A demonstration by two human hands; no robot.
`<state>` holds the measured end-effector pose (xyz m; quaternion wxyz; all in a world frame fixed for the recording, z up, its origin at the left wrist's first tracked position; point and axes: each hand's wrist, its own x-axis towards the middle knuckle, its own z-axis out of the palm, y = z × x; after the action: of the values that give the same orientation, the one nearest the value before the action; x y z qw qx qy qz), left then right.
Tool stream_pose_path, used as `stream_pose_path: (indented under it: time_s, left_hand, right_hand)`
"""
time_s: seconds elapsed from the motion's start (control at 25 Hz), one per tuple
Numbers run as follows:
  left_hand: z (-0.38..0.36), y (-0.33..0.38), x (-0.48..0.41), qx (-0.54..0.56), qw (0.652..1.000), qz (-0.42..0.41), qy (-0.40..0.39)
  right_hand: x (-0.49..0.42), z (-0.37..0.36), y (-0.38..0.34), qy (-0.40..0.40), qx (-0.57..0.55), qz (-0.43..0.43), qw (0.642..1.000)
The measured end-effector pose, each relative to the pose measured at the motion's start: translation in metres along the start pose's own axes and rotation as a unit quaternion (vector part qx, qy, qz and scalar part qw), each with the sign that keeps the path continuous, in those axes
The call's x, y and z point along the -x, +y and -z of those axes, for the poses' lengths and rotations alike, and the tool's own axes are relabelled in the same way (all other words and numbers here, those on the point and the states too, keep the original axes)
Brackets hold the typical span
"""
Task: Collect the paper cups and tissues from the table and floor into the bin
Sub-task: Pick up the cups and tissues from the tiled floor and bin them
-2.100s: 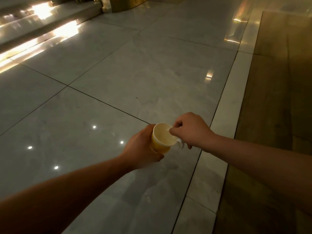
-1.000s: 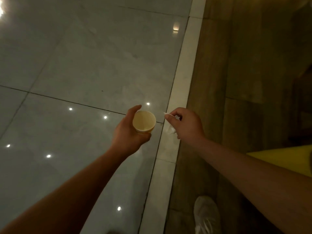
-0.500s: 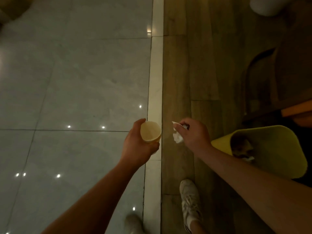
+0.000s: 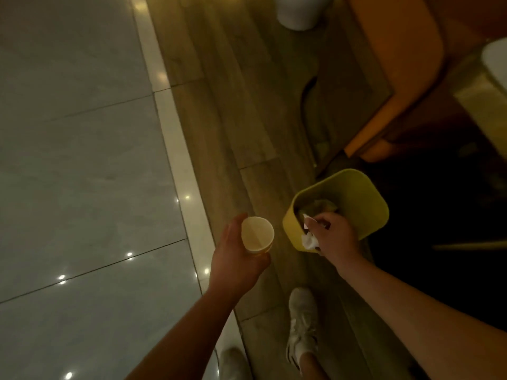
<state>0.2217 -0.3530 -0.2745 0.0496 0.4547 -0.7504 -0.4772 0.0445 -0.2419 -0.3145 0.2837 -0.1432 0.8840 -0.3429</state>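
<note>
Evidently light and crushable, paper cup [image 4: 257, 233] cradled upright in curled left hand [image 4: 238, 259] beside yellow bin [image 4: 356, 193], best gripped gently round its wall; soft, limp tissue [image 4: 309, 239] pinched by right hand [image 4: 336, 238] at bin's rim.

Glossy marble tiles [image 4: 82, 187], matt wood planks [image 4: 233, 119], smooth plastic bin [image 4: 365, 198], paper cup [image 4: 257, 233].

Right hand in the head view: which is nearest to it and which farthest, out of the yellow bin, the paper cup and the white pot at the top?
From the right hand:
1. Yellow bin, right under it.
2. Paper cup, to its left, in the left hand.
3. White pot, far off at the top edge.
</note>
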Motion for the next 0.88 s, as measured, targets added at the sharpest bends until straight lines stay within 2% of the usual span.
stream_pose_path:
  time_s: [0.16, 0.32, 0.6, 0.72, 0.88]
  left_hand:
    - [-0.048, 0.032, -0.001, 0.009, 0.999, -0.019, -0.049]
    - [-0.101, 0.056, -0.016, 0.019, 0.998, -0.007, -0.061]
    - [-0.154, 0.075, -0.041, 0.018, 0.998, 0.019, -0.05]
    - [-0.164, 0.081, -0.056, 0.003, 0.998, 0.016, -0.058]
    - [-0.17, 0.084, -0.07, -0.028, 0.997, 0.022, -0.075]
  right_hand:
    - [-0.007, 0.05, 0.038, 0.036, -0.032, -0.063, 0.997]
    - [-0.029, 0.088, 0.06, 0.043, -0.039, -0.082, 0.995]
    - [-0.068, 0.103, 0.071, 0.052, -0.026, -0.059, 0.997]
    - [-0.081, 0.102, 0.069, 0.064, -0.054, -0.045, 0.995]
    - [-0.089, 0.101, 0.077, 0.046, -0.016, -0.055, 0.997]
